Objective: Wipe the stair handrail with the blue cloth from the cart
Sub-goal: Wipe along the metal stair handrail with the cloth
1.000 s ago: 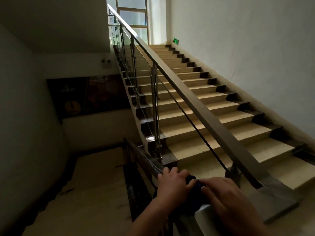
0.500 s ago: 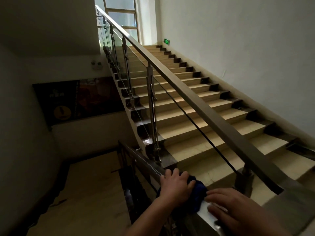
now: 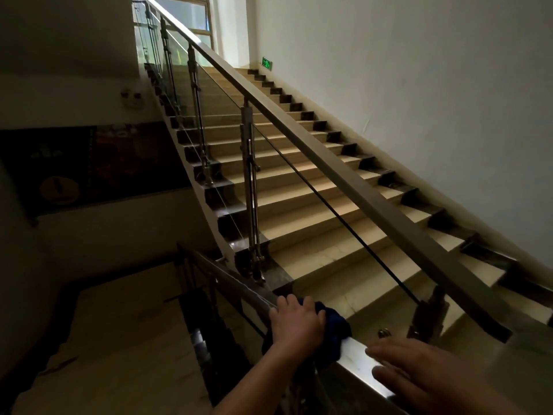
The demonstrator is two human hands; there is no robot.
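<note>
A dark blue cloth (image 3: 336, 324) lies bunched on the flat metal handrail (image 3: 356, 357) at the bottom of the view. My left hand (image 3: 296, 323) presses down on it, fingers curled over the cloth and the rail. My right hand (image 3: 419, 375) hovers flat over the shiny rail to the right of the cloth, fingers spread and slightly blurred, holding nothing. The long sloping handrail (image 3: 344, 172) climbs up the stairs toward the window. No cart is in view.
Beige stairs (image 3: 314, 205) rise ahead between the white right wall (image 3: 419, 85) and a glass balustrade with metal posts (image 3: 250, 190). To the left, the stairwell drops to a lower landing (image 3: 104, 339). A green exit sign (image 3: 266, 62) glows near the top.
My right hand has come off the cloth and slid right along the rail. My left hand stays on the cloth. The view has shifted right and nearer.
</note>
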